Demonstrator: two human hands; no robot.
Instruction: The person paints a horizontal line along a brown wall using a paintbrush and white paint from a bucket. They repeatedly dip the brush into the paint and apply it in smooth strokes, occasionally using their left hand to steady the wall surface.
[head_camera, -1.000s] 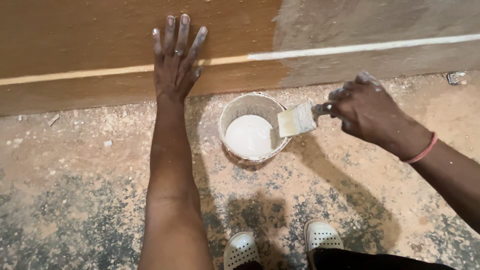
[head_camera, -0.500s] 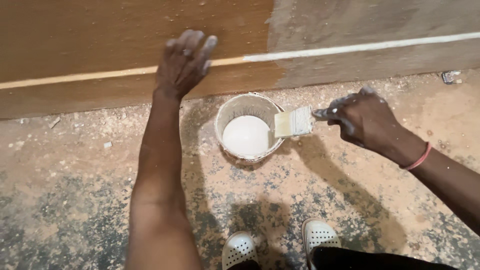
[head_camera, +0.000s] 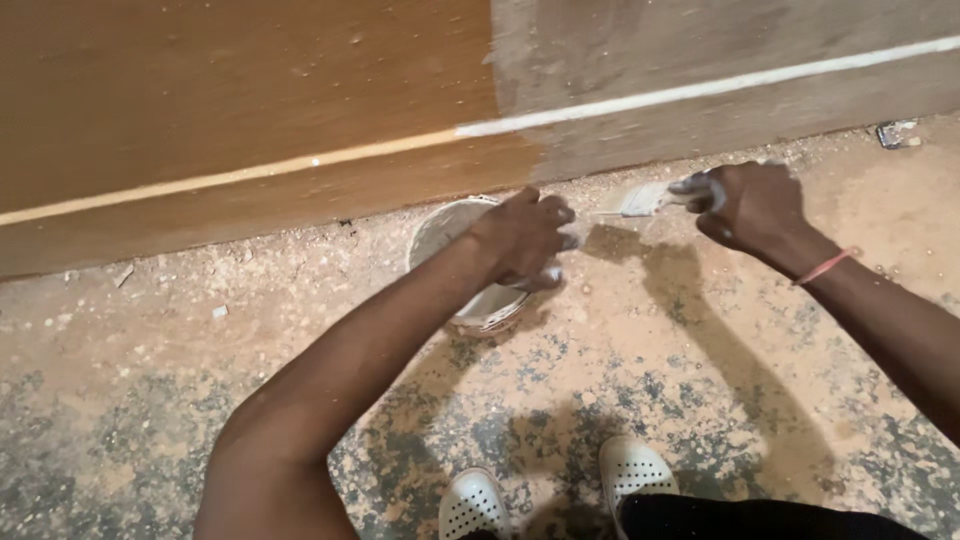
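gripping the paint bucket (head_camera: 450, 235) rim, left hand (head_camera: 525, 235), right hand (head_camera: 755, 205) clamped on paintbrush (head_camera: 645, 200)

left arm: extending forward, elbow bent | left hand (head_camera: 522, 237): curling downward, fingers bent, knuckles facing up | right arm: reaching in from the right, forearm angled | right hand (head_camera: 752, 203): closing in a fist-like grip, pink band circling wrist

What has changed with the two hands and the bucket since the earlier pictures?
The left hand left the wall and came down onto the bucket, covering its rim. The right hand still holds the brush, now lifted clear to the right of the bucket. The bucket stays on the floor.
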